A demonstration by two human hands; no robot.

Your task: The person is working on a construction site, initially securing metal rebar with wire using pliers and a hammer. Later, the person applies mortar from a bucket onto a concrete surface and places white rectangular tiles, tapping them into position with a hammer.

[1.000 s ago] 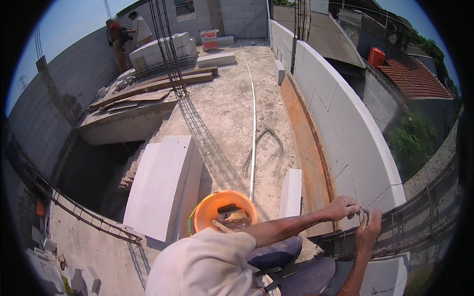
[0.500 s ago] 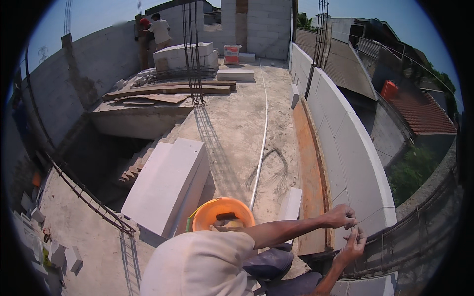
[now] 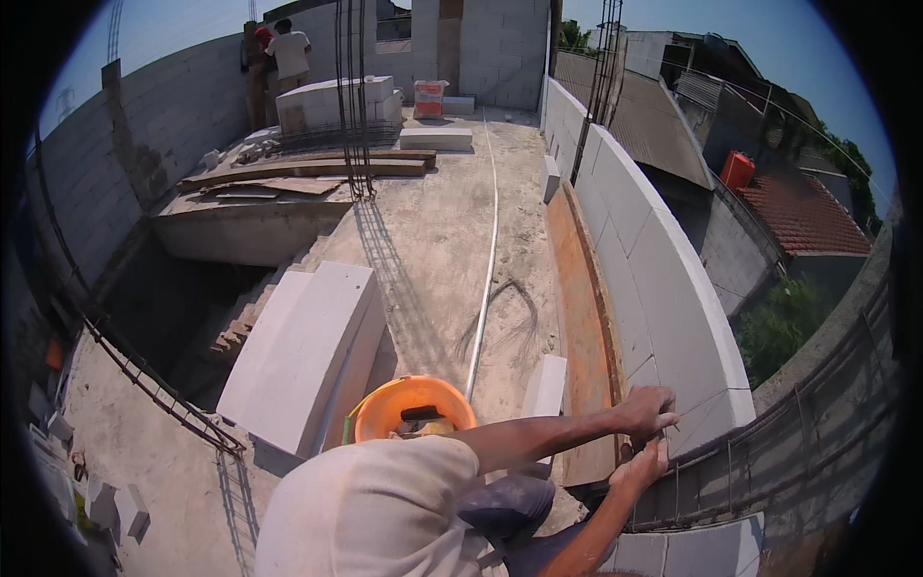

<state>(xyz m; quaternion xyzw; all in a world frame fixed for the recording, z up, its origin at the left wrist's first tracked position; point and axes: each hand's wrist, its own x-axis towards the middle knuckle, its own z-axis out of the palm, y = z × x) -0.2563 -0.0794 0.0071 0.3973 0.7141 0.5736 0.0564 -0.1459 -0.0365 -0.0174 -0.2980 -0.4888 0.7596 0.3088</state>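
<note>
My left hand and my right hand are close together, just beside the near end of the white block wall. The wall stands on my right side. My fingers are curled on both hands, but I can't tell if they pinch something small. My left arm reaches across in front of me, and my right hand is a bit lower. Thin metal bars run off to the right, near my hands. A long brown board lies along the bottom of the wall, with a small white block next to it. An orange bucket with bits inside sits in front of me. Big white blocks lie to the left of the bucket. A thin white pipe runs along the floor.
</note>
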